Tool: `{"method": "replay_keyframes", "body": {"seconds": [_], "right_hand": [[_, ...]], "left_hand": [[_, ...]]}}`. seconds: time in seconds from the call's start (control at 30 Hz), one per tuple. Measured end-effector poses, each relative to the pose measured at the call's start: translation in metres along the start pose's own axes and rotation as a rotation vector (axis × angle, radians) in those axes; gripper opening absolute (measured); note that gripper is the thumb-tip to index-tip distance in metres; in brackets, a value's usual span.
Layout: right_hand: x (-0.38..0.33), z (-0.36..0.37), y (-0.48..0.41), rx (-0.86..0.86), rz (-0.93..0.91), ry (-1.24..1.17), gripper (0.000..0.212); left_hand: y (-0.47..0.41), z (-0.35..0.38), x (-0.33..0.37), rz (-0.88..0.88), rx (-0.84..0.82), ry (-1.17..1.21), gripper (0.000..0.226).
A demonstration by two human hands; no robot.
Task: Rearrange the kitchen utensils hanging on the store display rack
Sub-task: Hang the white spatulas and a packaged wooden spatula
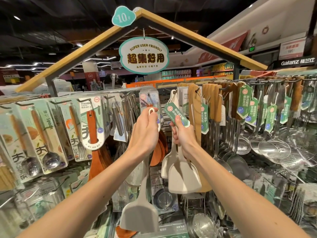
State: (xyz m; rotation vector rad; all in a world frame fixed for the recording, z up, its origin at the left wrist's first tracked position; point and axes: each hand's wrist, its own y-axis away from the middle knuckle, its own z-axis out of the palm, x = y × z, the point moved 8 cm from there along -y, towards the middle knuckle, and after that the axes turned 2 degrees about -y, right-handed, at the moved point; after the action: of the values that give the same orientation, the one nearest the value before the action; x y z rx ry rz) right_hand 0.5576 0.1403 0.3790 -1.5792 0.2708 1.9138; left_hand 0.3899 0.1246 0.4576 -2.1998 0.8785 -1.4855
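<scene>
- Up in front of the display rack, at its middle, the left hand has its fingers curled round the upper handle of a grey spatula.
- Its white loop end pokes out just above the fingers, level with the hooks. The handle runs down past the wrist, and the blade hangs low beside the left forearm.
- Just to the right, the right hand grips the handles of two cream spatulas together, fingers wrapped round them.
- The right thumb presses on a green tag, which sticks up at a slant above the fist.
- Both cream blades hang below the right hand, one overlapping the other, and lean against the right forearm's inner side.
- The two hands are near each other at the same height but apart, and the grey spatula does not touch the cream pair.
- Left of the left hand hangs a wooden turner in a white card sleeve. Further left are packed spoons in rows.
- Right of the right hand hang wooden-handled tools with green tags. Beyond them are steel ladles and skimmers.
- Overhead an oval sign hangs from the roof-shaped frame, with a price badge at the peak.
</scene>
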Motion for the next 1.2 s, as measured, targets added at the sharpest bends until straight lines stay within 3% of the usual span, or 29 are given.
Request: {"method": "replay_keyframes", "body": {"seconds": [0.27, 0.37, 0.43, 0.53, 0.57, 0.6, 0.73, 0.87, 1.0, 1.07, 1.2], "right_hand": [[0.006, 0.004, -0.018, -0.003, -0.012, 0.064, 0.041], [0.012, 0.005, -0.025, -0.013, 0.023, 0.112, 0.048], [0.015, 0.002, -0.027, -0.01, 0.06, 0.165, 0.066], [0.03, -0.006, -0.042, 0.012, 0.087, 0.208, 0.116], [0.033, -0.008, -0.045, 0.024, 0.087, 0.215, 0.121], [0.029, -0.007, -0.039, 0.035, 0.085, 0.235, 0.116], [0.013, -0.012, -0.018, 0.115, 0.031, 0.369, 0.064], [0.022, -0.023, 0.013, 0.06, 0.088, 0.517, 0.07], [0.021, -0.035, 0.073, 0.017, -0.065, 0.599, 0.066], [0.023, -0.026, 0.103, -0.107, -0.065, 0.51, 0.052], [0.038, 0.007, 0.137, -0.38, -0.005, 0.314, 0.05]], "left_hand": [[0.009, -0.005, -0.006, -0.03, -0.015, -0.041, 0.029], [0.011, -0.004, -0.005, -0.034, -0.009, -0.028, 0.027], [0.011, -0.004, -0.005, -0.032, -0.003, -0.011, 0.028], [0.012, -0.004, -0.005, -0.029, -0.007, 0.004, 0.029], [0.012, -0.003, -0.006, -0.029, -0.014, 0.009, 0.03], [0.013, -0.002, -0.006, -0.027, -0.022, 0.012, 0.031], [0.014, 0.0, -0.006, -0.005, -0.057, 0.012, 0.037], [0.018, -0.003, -0.004, 0.004, -0.097, 0.03, 0.034], [0.023, -0.009, -0.016, -0.064, -0.114, 0.117, 0.03], [0.024, -0.004, -0.023, -0.117, -0.114, 0.219, 0.025], [0.025, 0.017, -0.023, -0.178, -0.088, 0.366, 0.017]]}}
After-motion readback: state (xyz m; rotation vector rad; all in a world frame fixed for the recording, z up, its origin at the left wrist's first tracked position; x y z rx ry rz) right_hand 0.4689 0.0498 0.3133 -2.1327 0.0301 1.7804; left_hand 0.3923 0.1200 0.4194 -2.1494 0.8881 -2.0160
